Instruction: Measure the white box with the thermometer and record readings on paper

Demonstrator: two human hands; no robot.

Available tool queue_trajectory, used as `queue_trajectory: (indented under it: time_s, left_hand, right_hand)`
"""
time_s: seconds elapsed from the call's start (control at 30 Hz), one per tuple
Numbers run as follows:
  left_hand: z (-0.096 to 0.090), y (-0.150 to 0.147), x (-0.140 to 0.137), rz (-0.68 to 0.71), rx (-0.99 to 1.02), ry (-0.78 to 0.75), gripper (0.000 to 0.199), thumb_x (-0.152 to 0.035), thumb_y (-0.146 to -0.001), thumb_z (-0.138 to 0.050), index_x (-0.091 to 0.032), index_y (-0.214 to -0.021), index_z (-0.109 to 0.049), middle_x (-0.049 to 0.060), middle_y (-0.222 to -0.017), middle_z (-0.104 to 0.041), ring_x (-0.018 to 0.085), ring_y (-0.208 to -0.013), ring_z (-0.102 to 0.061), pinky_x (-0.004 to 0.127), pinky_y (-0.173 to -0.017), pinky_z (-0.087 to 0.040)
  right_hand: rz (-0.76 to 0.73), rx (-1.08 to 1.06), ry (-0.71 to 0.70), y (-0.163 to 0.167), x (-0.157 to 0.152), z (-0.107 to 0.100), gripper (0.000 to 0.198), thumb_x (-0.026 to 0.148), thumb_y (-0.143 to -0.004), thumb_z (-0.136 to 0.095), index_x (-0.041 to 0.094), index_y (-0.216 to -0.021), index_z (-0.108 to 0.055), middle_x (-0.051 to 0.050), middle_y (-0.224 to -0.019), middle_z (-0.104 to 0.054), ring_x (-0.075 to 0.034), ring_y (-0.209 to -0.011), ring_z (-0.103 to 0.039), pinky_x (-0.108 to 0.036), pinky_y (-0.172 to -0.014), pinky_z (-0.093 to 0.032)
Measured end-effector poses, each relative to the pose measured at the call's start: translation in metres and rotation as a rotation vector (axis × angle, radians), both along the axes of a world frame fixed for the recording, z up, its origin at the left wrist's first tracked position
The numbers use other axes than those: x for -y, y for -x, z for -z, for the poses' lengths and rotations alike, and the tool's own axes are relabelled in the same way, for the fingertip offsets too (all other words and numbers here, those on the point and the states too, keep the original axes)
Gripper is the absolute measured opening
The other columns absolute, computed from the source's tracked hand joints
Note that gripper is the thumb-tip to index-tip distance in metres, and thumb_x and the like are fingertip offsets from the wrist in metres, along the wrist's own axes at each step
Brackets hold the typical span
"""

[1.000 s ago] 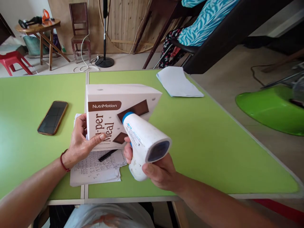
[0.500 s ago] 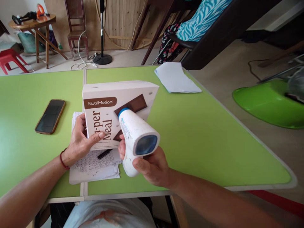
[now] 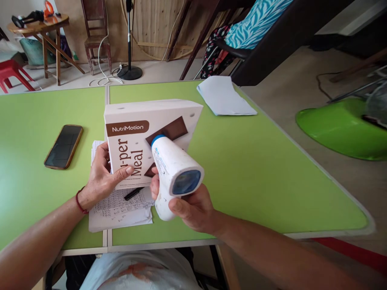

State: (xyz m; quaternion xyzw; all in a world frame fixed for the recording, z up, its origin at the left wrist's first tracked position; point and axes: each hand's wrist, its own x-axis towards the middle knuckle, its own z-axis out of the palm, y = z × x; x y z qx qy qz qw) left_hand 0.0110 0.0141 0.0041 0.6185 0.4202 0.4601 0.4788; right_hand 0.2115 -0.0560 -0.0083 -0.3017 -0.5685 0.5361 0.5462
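My left hand [image 3: 102, 171] grips the lower left side of a white NutriMotion box [image 3: 130, 141], thumb across its front and fingers behind. The box is tilted above the table, its printed face towards me. In my right hand [image 3: 193, 211] is a white infrared thermometer [image 3: 172, 169] with a blue ring at its nose and a dark blue screen facing me. Its nose points at the brown picture on the box; whether the two touch I cannot tell. Beneath the box lie handwritten papers [image 3: 121, 219] with a black pen [image 3: 133, 193] on them.
A phone [image 3: 63, 146] lies on the green table [image 3: 256, 173] to the left. Blank sheets [image 3: 225, 96] rest at the far edge. Beyond sit a person in a patterned blue top [image 3: 256, 24], a stand [image 3: 130, 72], a round wooden table [image 3: 39, 26] and a green chair [image 3: 332, 129].
The whole view has shifted slightly, so most things appear a little higher. Both hands keep their hold on the box and the thermometer, almost unmoved.
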Motion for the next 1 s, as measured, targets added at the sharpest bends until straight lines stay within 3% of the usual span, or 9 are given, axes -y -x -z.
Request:
queue_trajectory:
  time_s: [0.33,0.5,0.6,0.7,0.87,1.0]
  left_hand:
    - [-0.003,0.000,0.002,0.006,0.018,-0.008,0.063,-0.047,-0.069,-0.083,-0.022,-0.116,-0.048,0.008,-0.109,-0.062,0.026,-0.093,-0.065,0.040,-0.073,-0.059]
    - [-0.001,0.005,-0.007,0.008,0.060,-0.080,0.061,-0.042,-0.070,-0.084,-0.021,-0.114,-0.048,0.009,-0.107,-0.063,0.026,-0.096,-0.065,0.039,-0.075,-0.059]
    - [0.002,0.013,-0.022,-0.052,0.157,-0.141,0.059,-0.037,-0.069,-0.086,-0.022,-0.110,-0.047,0.007,-0.107,-0.064,0.025,-0.098,-0.066,0.039,-0.080,-0.058]
    - [0.004,0.022,-0.038,-0.112,0.250,-0.171,0.059,-0.037,-0.066,-0.088,-0.023,-0.106,-0.046,0.005,-0.106,-0.063,0.025,-0.098,-0.066,0.041,-0.084,-0.057]
    - [0.008,0.031,-0.054,-0.123,0.301,-0.201,0.056,-0.032,-0.067,-0.087,-0.025,-0.106,-0.047,0.003,-0.107,-0.063,0.024,-0.100,-0.065,0.041,-0.089,-0.056]
    - [0.020,0.034,-0.063,-0.068,0.261,-0.228,0.062,-0.035,-0.067,-0.087,-0.024,-0.112,-0.045,0.005,-0.111,-0.062,0.024,-0.102,-0.065,0.039,-0.086,-0.057]
  right_hand:
    - [-0.002,-0.007,0.007,0.000,0.001,0.001,0.032,0.048,-0.082,-0.068,0.022,-0.100,-0.060,-0.003,-0.078,-0.059,-0.017,-0.069,-0.056,-0.034,-0.059,-0.050]
    - [0.075,0.076,-0.089,-0.008,-0.004,-0.001,0.029,0.047,-0.083,-0.067,0.022,-0.096,-0.061,-0.004,-0.081,-0.062,-0.017,-0.070,-0.058,-0.034,-0.059,-0.051]
    - [0.260,0.271,-0.184,-0.021,-0.019,-0.003,0.029,0.043,-0.085,-0.066,0.021,-0.103,-0.060,-0.007,-0.090,-0.066,-0.020,-0.075,-0.062,-0.036,-0.065,-0.055]
    - [0.453,0.565,-0.265,-0.036,-0.040,0.004,0.044,0.043,-0.086,-0.063,0.020,-0.123,-0.053,-0.011,-0.105,-0.068,-0.024,-0.089,-0.065,-0.039,-0.075,-0.056]
    - [0.539,1.137,-0.407,-0.055,-0.068,0.028,0.041,0.032,-0.091,-0.052,0.014,-0.129,-0.054,-0.017,-0.113,-0.067,-0.031,-0.102,-0.061,-0.050,-0.088,-0.049]
    - [0.548,1.339,-0.443,-0.062,-0.072,0.041,0.035,0.027,-0.090,-0.054,0.016,-0.123,-0.059,-0.014,-0.109,-0.070,-0.031,-0.099,-0.061,-0.050,-0.088,-0.046]
